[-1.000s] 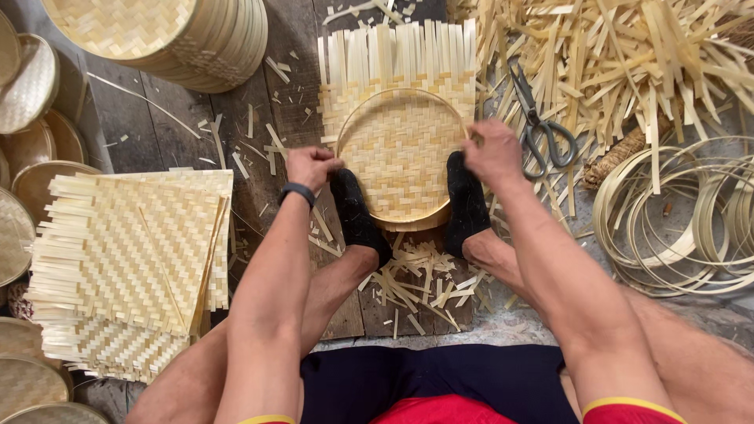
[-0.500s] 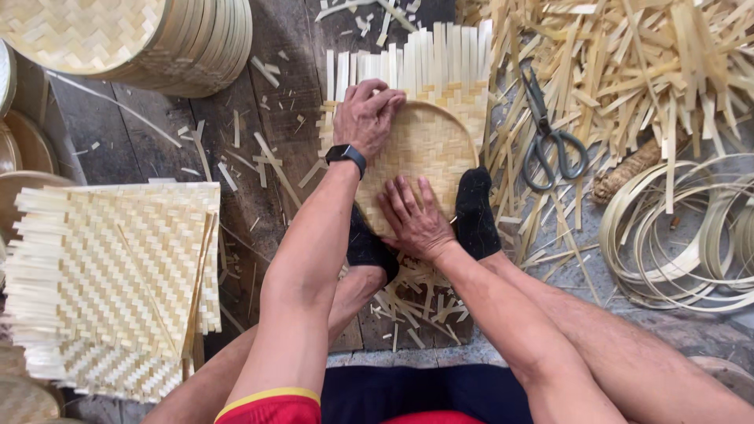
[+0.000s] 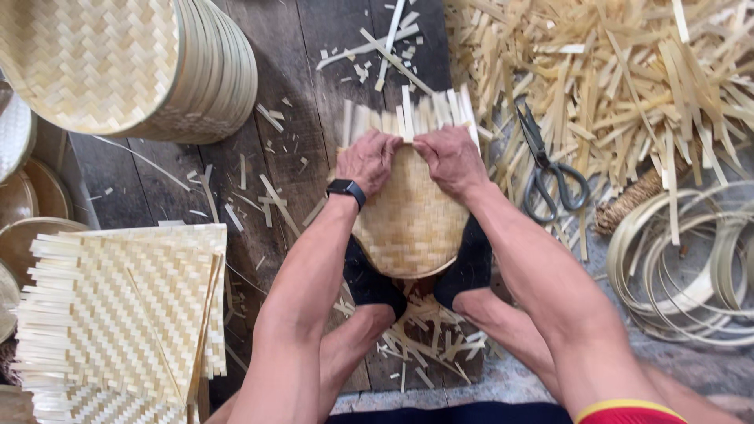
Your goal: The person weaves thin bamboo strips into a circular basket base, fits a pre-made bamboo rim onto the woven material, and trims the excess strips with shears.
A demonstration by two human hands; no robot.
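Bamboo tray (image 3: 410,224) sits between my feet; my left hand (image 3: 367,161) and right hand (image 3: 450,159) grip its far rim side by side, scissors (image 3: 547,171) just right of it.

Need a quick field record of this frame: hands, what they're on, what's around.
left hand: pressing far edge of round woven bamboo tray, black wristwatch on wrist
right hand: pressing same edge, beside left
tray support: clamped between feet in black socks
right of tray: grey metal scissors, coiled bamboo hoops
left: flat woven bamboo mats
top left: stack of finished trays
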